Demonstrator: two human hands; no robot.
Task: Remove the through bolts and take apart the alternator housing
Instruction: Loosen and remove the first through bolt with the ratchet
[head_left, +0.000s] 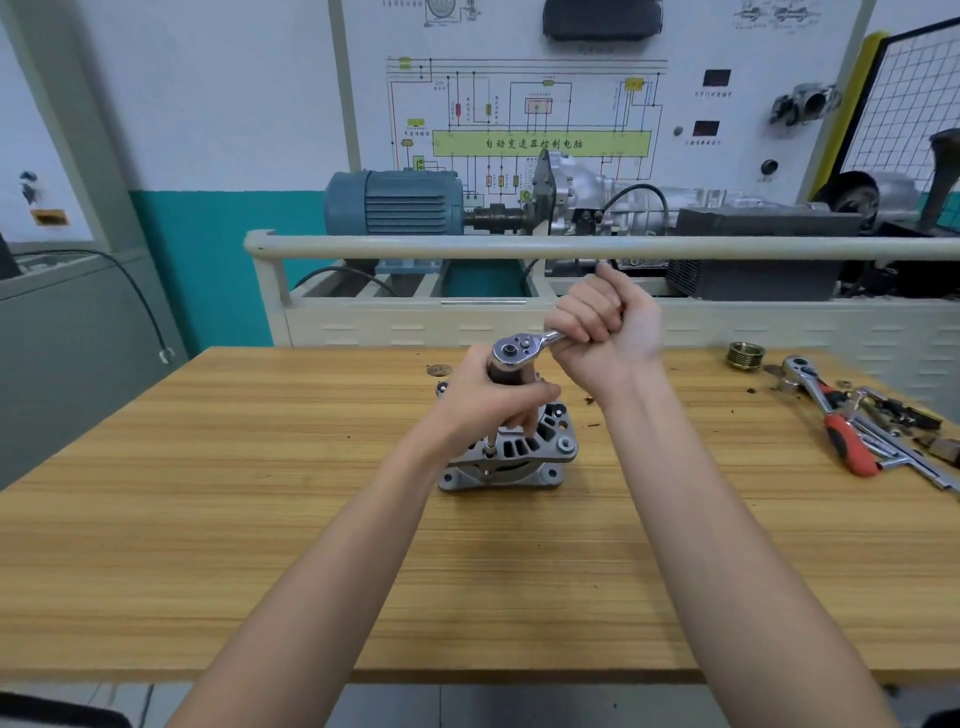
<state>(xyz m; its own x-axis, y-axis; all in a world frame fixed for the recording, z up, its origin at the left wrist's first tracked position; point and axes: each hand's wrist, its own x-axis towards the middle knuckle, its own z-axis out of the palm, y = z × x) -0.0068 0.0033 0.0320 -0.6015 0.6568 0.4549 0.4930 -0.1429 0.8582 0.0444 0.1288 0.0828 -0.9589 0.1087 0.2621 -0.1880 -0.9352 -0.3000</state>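
We have the alternator housing (506, 457) sitting on the wooden table (260, 519), directly under our left hand (488, 400) and just below and inward of our right hand (597, 332). Its two halves look joined, with no gap that we can make out, so we judge the splitting of the case not yet begun.

Our ratchet (519, 349) stands above the housing on a long extension whose socket end (489, 448) meets the casing at its near-left edge, where we take a through bolt to sit; the bolt head itself is hidden by the socket. Our left hand is wrapped around the extension just beneath the ratchet head, steadying it upright. Our right hand is clenched around the ratchet handle, which juts away from the left hand toward the far right.

So we judge ourselves to be mid-way through loosening one through bolt. How many bolts are already out we cannot tell: other fastening points on the rim are too small to read, and we see no loose long bolts lying near our hands.

Well to the right of our right hand lie a brass-coloured pulley (744, 356), a second ratchet with a red grip (831, 415) and a few small loose parts (904, 415), which suggests that the pulley has come off already. Left to do, as we see it: finish the bolts, then part the housing.
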